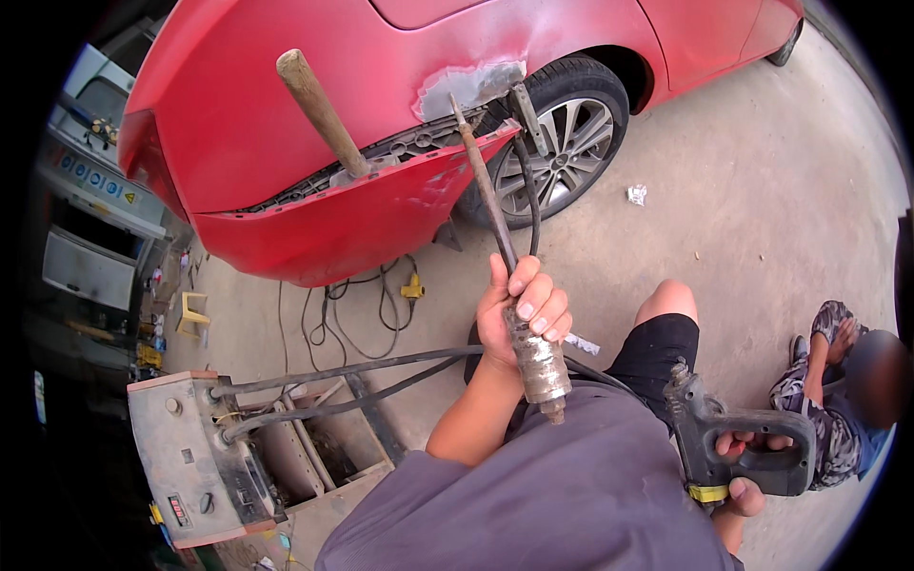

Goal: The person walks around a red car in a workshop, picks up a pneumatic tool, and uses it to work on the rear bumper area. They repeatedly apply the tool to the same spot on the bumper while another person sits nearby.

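Observation:
My left hand [522, 309] is wrapped round the slide hammer [487, 195], at its rod just above the thick silvery cylinder. The rod's thin tip overlaps a bare-metal patch [486, 84] on the red car [257, 114]; contact cannot be made out. Low on the right, my right hand [746, 496] grips the handle of a black gun-shaped tool [693, 433] with a yellow band. A wooden-handled hammer [322, 109] stands wedged between the car body and its loosened bumper [362, 233]. Beside the patch, a metal clamp [529, 119] hangs at the wheel arch, a black cable below it.
A worn wheeled machine [176, 447] stands at lower left, with thick black cables [381, 366] running toward me. Thin cords and a yellow socket block [412, 288] lie below the bumper. A yellow stool [193, 314] is at left. Another person [828, 400] sits at far right.

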Action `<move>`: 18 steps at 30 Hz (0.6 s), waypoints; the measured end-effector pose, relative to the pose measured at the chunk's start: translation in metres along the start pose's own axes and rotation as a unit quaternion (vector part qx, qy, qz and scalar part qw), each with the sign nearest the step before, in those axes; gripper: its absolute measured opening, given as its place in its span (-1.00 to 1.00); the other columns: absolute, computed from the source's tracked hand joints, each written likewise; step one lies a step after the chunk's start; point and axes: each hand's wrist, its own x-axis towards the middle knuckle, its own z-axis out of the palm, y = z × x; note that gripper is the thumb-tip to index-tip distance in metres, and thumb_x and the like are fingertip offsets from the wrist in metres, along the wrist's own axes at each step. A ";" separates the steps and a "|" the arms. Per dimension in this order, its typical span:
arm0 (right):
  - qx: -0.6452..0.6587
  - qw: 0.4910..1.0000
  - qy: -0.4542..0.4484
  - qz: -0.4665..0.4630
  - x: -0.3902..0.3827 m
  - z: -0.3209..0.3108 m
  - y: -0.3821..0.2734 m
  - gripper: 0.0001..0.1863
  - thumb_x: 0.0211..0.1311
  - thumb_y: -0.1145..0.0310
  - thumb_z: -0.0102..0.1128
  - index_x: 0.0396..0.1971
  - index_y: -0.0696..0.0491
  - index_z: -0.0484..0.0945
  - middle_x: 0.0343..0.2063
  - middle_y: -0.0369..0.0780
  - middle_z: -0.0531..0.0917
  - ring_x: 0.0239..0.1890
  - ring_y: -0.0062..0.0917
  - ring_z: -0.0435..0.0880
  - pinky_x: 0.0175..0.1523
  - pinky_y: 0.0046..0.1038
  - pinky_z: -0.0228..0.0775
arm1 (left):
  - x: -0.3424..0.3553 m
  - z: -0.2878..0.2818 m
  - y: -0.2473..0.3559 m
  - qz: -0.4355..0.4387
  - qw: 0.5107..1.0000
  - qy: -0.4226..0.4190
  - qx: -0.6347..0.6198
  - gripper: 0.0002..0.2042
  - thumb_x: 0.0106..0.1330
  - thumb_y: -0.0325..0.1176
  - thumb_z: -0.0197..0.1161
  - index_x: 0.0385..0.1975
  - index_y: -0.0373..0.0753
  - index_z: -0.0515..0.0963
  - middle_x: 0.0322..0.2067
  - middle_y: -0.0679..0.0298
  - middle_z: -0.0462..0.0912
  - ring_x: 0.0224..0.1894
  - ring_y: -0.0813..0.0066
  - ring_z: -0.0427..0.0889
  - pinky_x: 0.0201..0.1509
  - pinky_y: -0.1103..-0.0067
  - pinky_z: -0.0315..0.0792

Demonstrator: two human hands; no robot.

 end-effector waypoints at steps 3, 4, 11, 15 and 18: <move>0.001 1.000 -0.004 0.001 0.004 0.001 0.000 -0.17 -0.22 0.47 0.36 0.24 -0.06 0.38 0.01 -0.13 0.51 -0.04 -0.35 0.49 -0.02 -0.34 0.43 | 0.000 0.022 0.004 -0.016 0.929 0.275 0.247 -0.57 0.53 0.08 -0.12 -0.42 -0.15 0.38 -0.51 0.09 0.54 -0.45 0.14 0.57 -0.35 0.28 0.51; 0.005 1.000 -0.004 0.000 0.005 0.001 0.000 -0.17 -0.22 0.47 0.36 0.24 -0.06 0.38 0.01 -0.13 0.51 -0.04 -0.35 0.49 -0.01 -0.34 0.43 | 0.000 0.022 0.003 -0.015 0.920 0.283 0.270 -0.57 0.53 0.09 -0.12 -0.42 -0.15 0.38 -0.51 0.08 0.54 -0.45 0.12 0.58 -0.34 0.27 0.51; -0.012 1.000 -0.028 -0.002 0.003 -0.006 -0.004 -0.15 -0.20 0.54 0.32 0.27 -0.07 0.31 0.01 -0.08 0.51 -0.05 -0.28 0.53 0.00 -0.24 0.48 | 0.002 -0.006 0.001 -0.007 0.988 0.080 0.135 -0.56 0.55 0.11 -0.21 -0.40 -0.13 0.32 -0.52 0.23 0.47 -0.45 0.28 0.45 -0.32 0.36 0.42; -0.013 0.999 -0.035 0.005 0.002 -0.004 -0.009 -0.15 -0.15 0.54 0.32 0.29 -0.11 0.29 0.03 -0.07 0.51 -0.02 -0.26 0.53 0.05 -0.20 0.46 | 0.003 -0.018 0.004 -0.027 0.997 0.015 0.075 -0.57 0.56 0.10 -0.24 -0.39 -0.12 0.31 -0.53 0.25 0.45 -0.44 0.28 0.45 -0.31 0.35 0.43; -0.009 1.000 -0.027 0.006 0.000 -0.001 -0.011 -0.16 -0.11 0.52 0.32 0.30 -0.14 0.29 0.04 -0.07 0.50 0.01 -0.25 0.52 0.09 -0.19 0.43 | 0.006 -0.012 -0.001 -0.019 0.992 0.059 0.114 -0.57 0.56 0.10 -0.24 -0.38 -0.12 0.32 -0.52 0.24 0.45 -0.44 0.28 0.45 -0.30 0.35 0.43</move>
